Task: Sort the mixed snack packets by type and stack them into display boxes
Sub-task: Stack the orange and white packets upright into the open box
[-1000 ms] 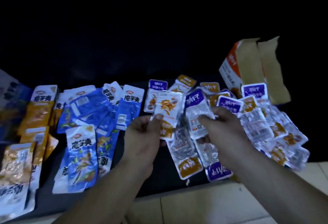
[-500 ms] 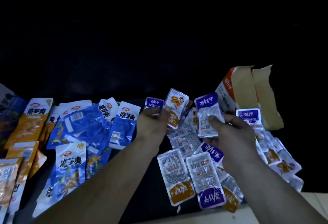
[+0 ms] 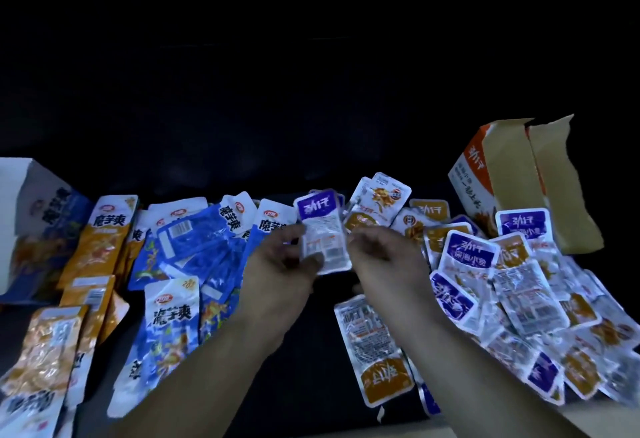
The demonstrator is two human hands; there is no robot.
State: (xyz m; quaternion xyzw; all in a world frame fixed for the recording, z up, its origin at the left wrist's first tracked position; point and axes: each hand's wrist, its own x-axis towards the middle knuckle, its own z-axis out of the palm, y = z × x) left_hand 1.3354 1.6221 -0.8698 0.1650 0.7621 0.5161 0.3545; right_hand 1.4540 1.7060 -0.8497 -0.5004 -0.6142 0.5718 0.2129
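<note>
Snack packets [image 3: 519, 302] lie spread over the dark tabletop [image 3: 304, 361], blue and orange ones to the left, small purple and orange ones heaped to the right. The left hand [image 3: 280, 264] has its grip clamped on a purple-topped packet [image 3: 323, 233], held upright. The right hand [image 3: 384, 257] touches its right edge; whether that grip is closed is unclear. An open orange box [image 3: 485, 177] stands behind the heap.

Single head view, looking forward-down, close over dark table [image 3: 311, 368].
</note>
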